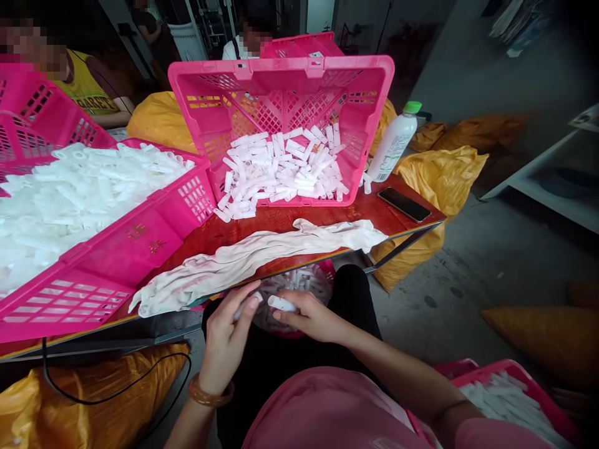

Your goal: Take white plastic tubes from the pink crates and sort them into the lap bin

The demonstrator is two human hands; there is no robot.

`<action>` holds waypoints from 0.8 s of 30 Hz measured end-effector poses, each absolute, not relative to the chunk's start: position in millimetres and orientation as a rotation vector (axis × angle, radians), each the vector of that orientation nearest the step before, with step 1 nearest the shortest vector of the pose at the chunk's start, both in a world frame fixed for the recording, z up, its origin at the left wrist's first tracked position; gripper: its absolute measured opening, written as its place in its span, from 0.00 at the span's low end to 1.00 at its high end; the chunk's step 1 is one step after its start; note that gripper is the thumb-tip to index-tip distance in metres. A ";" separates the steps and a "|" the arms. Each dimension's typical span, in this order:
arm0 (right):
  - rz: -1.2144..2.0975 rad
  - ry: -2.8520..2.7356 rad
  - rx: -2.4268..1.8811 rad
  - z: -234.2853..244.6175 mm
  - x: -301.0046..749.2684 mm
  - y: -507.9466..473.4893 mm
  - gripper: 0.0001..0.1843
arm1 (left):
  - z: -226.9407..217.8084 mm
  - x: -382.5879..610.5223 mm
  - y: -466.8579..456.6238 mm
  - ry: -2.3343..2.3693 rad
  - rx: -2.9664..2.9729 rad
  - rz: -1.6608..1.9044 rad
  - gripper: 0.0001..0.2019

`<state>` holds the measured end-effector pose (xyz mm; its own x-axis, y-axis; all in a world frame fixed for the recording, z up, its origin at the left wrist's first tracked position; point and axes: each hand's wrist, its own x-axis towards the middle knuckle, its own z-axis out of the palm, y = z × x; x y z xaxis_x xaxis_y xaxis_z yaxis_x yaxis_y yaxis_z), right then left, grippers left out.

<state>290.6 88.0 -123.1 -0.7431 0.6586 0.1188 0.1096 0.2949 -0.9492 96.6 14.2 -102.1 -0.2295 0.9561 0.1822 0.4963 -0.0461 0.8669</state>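
My left hand point(226, 340) is raised over my lap, its fingers around a slim white plastic tube point(243, 306). My right hand point(309, 317) pinches a second white plastic tube point(282, 303) between thumb and fingers, close to the left hand. Under both hands, a round pink basket point(325, 269) on my lap holds more white tubes. A tilted pink plastic crate point(281, 75) on the wooden table holds a loose pile of white tubes point(281, 168). A larger pink crate point(112, 249) at the left is heaped with white tubes.
A crumpled white cloth point(253, 255) lies along the table's near edge. A phone point(405, 204) and a green-capped white bottle point(395, 142) stand at the right. Yellow sacks point(442, 178) surround the table. Co-workers sit beyond it, and a filled pink crate point(510, 393) sits at my lower right.
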 end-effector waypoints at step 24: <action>0.950 -2.402 -0.722 -131.9 276.2 79.1 0.11 | -116.5 111.9 16.0 1.635 1.592 1.140 0.11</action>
